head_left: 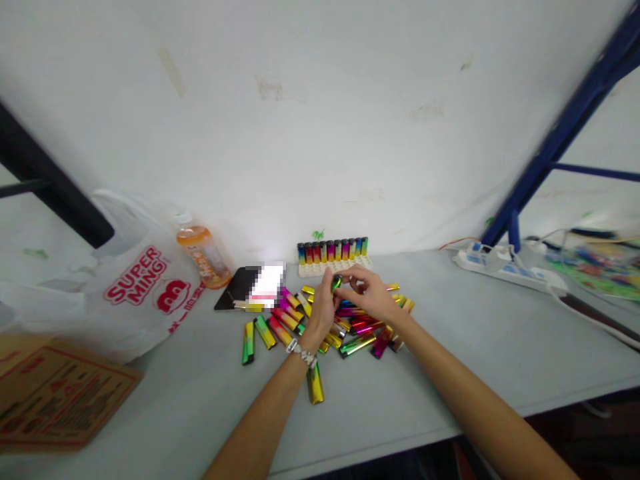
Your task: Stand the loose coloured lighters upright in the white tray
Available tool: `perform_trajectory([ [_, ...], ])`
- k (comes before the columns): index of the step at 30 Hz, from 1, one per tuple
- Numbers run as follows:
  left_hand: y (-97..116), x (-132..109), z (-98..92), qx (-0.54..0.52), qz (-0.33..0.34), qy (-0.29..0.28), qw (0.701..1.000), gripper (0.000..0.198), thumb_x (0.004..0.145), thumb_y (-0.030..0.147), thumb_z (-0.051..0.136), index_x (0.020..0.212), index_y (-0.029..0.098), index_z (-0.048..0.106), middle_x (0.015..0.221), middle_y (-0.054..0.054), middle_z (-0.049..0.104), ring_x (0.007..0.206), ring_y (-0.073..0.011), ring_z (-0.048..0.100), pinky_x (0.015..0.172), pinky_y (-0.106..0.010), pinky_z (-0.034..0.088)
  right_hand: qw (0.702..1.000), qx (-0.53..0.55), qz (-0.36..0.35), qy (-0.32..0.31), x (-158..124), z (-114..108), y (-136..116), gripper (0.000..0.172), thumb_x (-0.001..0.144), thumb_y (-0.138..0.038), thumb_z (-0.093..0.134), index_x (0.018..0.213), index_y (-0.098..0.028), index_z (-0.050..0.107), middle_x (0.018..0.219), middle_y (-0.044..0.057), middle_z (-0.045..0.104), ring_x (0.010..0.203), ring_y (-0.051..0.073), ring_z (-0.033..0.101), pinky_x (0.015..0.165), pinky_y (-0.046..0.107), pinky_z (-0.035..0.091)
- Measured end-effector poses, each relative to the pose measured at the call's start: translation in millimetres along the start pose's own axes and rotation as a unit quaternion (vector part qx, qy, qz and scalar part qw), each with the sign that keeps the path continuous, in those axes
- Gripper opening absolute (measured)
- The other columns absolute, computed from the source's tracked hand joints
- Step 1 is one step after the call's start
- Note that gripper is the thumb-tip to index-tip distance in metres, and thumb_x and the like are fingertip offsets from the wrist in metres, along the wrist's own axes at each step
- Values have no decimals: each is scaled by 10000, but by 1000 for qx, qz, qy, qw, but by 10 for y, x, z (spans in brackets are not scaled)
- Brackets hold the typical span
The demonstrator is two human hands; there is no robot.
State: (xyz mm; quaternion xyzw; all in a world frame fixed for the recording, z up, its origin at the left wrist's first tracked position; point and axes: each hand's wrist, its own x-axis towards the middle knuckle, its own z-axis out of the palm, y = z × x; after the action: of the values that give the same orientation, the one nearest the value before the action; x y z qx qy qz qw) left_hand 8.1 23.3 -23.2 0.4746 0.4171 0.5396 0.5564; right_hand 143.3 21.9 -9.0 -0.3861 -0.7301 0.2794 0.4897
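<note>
Both of my hands meet over a heap of shiny, rainbow-coloured lighters (320,323) on a pale grey table (450,360). My left hand (323,310), with a beaded bracelet at the wrist, pinches a green-tipped lighter (337,283) held upright. My right hand (367,293) closes on the same lighter from the right. Just behind stands a white tray (334,267) with a row of several lighters upright in its back slots. One gold lighter (315,385) lies apart near my left forearm.
A white plastic shopping bag (135,287) with red print and an orange drink bottle (203,253) sit at the left, a brown cardboard box (55,393) in front of them. A dark phone (240,288) lies by the heap. A white power strip (500,267) is at the right, near a blue frame (550,153).
</note>
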Motion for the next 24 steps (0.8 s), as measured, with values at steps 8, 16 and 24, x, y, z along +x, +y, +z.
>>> perform_trajectory([
  [8, -25, -11, -13, 89, 24, 55, 994, 580, 875, 607, 399, 493, 177, 474, 403, 50, 324, 368, -72, 297, 420, -236, 244, 998, -5, 41, 47, -134, -61, 110, 324, 884, -464, 560, 855, -158, 664, 671, 12, 568, 600, 130, 477, 547, 245, 383],
  [16, 46, -43, 46, 95, 43, 71, 992, 527, 864, 560, 398, 479, 201, 412, 389, 51, 319, 391, -90, 317, 439, -246, 274, 998, 7, 63, 5, -159, 39, 88, 328, 878, -455, 561, 770, -158, 652, 574, -16, 512, 524, 109, 416, 507, 232, 347],
  [24, 23, -27, 50, 71, 24, 63, 995, 507, 860, 536, 403, 477, 204, 386, 397, 55, 302, 404, -83, 297, 443, -237, 261, 998, 9, 57, -1, -161, 44, 92, 292, 867, -408, 576, 744, -154, 651, 581, -14, 531, 515, 103, 413, 512, 229, 352],
])
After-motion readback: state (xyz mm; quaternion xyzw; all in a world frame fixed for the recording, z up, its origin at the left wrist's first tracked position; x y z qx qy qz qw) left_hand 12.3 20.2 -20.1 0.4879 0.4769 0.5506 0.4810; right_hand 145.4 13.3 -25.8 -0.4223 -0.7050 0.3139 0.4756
